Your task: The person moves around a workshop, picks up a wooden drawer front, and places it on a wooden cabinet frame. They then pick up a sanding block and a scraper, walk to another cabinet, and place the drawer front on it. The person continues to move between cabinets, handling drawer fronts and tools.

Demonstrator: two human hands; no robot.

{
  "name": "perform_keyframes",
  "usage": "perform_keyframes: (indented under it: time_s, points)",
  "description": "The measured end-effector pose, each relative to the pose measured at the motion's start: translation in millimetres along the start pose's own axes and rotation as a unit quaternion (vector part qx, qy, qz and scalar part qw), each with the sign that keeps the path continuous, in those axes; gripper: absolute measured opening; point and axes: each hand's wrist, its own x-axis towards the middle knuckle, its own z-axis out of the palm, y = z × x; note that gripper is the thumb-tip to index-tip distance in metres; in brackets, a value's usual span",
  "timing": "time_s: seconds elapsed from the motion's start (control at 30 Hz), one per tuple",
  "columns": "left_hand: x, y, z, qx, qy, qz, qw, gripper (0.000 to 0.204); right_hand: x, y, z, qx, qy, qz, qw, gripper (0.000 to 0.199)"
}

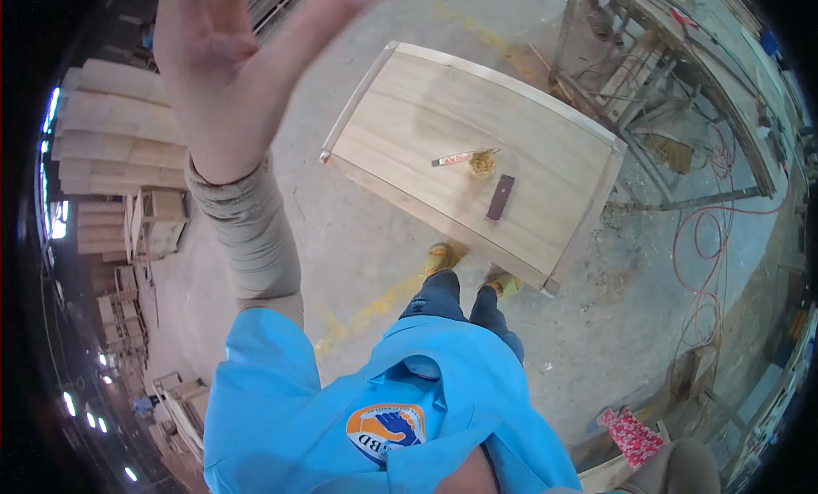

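My left hand [223,85] is raised at the upper left, close to the camera. Its thumb stretches away from the palm, the fingertips run out of the picture, and it holds nothing that I can see. My right hand is out of view; only a beige sleeve [692,470] shows at the lower right. Before my feet stands a pale wooden cabinet-like piece [400,94], apart from both hands. On its top lie a slim white and red stick-like tool [455,159], a yellowish-brown clump [483,163] and a dark brown rectangular block [501,198].
A worn workbench frame [716,77] stands at the right, with a red hose [682,238] looped on the floor. Stacked wooden boards [119,128] and a small wooden cabinet [159,221] are at the left. A pink patterned cloth [631,437] hangs at the lower right.
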Motion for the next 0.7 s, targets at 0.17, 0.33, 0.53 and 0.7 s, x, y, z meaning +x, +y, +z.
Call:
perform_keyframes:
  time_s: [0.17,0.33,0.53,0.7]
  points:
    - [-53,-41,-39,0.051,0.008,-0.172,0.984,0.055,6,-12,7,0.054,0.019,-0.003,0.998,0.053]
    - [-111,-93,-78,0.045,-0.004,-0.316,0.948,0.042,-15,-60,44,0.175,-0.040,0.015,0.984,0.054]
    - [-223,-221,-94,0.131,-0.071,-0.338,0.929,0.042,-129,-117,121,0.091,-0.238,0.098,0.962,0.058]
    - [-362,-312,-61,0.044,-0.117,-0.506,0.853,0.044,-208,-94,182,-0.020,-0.350,-0.003,0.937,0.055]
